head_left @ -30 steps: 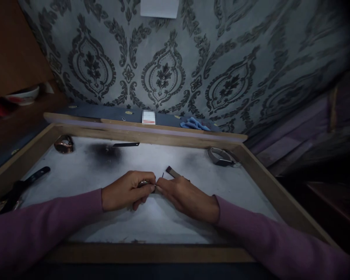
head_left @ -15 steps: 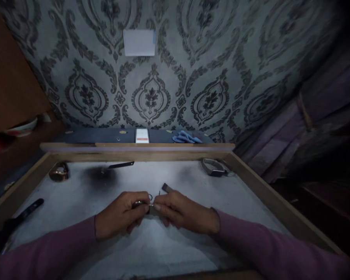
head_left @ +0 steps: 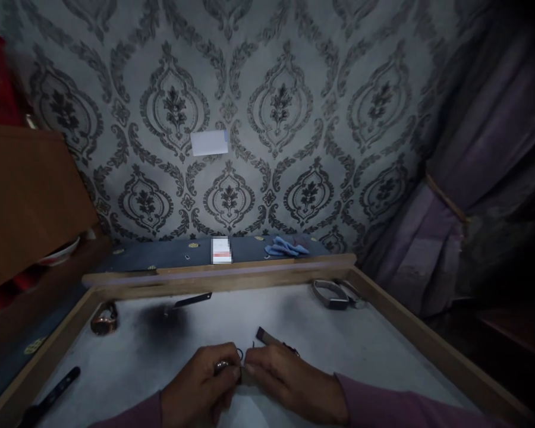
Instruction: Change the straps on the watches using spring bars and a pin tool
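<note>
Clutching at bottom centre, left hand [head_left: 204, 375] has a metal piece [head_left: 222, 367], likely slick, best edge-held; right hand [head_left: 289, 377], grip unclear!

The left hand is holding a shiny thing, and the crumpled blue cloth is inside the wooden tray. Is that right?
Not quite: the crumpled blue cloth lies outside the wooden tray, beyond its far edge, as the head view shows. The left hand is indeed holding a shiny thing.

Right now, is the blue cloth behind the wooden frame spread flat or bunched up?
Bunched up: the blue cloth lies rumpled, with raised folds, on the dark blue surface beyond the wooden frame.
</note>
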Demonstrator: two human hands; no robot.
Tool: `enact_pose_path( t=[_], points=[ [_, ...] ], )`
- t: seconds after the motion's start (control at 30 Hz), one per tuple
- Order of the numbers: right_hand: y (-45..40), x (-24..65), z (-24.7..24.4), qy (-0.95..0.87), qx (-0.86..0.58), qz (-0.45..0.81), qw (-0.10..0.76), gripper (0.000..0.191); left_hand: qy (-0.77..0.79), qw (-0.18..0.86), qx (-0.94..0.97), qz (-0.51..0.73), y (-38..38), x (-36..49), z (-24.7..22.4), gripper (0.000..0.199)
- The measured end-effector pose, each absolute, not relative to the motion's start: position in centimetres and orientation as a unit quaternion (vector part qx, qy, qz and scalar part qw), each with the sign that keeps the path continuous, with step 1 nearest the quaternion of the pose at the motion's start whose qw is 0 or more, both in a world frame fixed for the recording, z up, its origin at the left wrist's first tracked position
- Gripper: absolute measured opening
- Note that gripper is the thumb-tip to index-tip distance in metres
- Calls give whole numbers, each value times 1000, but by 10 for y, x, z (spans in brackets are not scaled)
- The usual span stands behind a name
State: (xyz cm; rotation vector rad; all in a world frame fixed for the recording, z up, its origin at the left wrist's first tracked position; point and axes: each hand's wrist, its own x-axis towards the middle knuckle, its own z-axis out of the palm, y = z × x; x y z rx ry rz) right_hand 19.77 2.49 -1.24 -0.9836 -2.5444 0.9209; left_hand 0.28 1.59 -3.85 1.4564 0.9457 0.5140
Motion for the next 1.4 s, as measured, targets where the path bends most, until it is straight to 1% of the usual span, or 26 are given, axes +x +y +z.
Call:
enact_pose_path(
  t=[0.1, 0.2, 0.27, 0.4, 0.53, 0.77, 0.97, 1.1, 1.27, 1.4],
  points=[
    [27, 197, -9, -880, -352, 295, 122, 30, 404, 650, 595, 246, 20, 0, -37, 34],
    [27, 196, -6, -884, -341, 297, 123, 30, 408, 693, 549, 228, 21, -6, -28, 40],
    [26, 195, -4, -886, -333, 297, 130, 31, 417, 730, 500, 207, 22, -11, -22, 39],
    [27, 195, -5, -890, -308, 307, 137, 29, 380, 792, 436, 195, 26, -17, -19, 35],
    [28, 197, -8, -888, -296, 320, 146, 30, 340, 826, 427, 138, 29, -20, -23, 32],
    [26, 197, -13, -880, -294, 336, 161, 29, 334, 809, 473, 98, 26, -23, -18, 24],
    [16, 194, -7, -889, -290, 309, 172, 29, 325, 799, 496, 103, 22, -19, -12, 35],
    [11, 192, 0, -896, -298, 291, 155, 28, 316, 773, 541, 103, 21, -22, -14, 33],
    [12, 190, 0, -897, -320, 266, 152, 27, 344, 759, 536, 138, 19, -22, -18, 36],
    [16, 191, -3, -899, -315, 256, 165, 28, 362, 755, 519, 173, 17, -17, -19, 37]
  ],
)
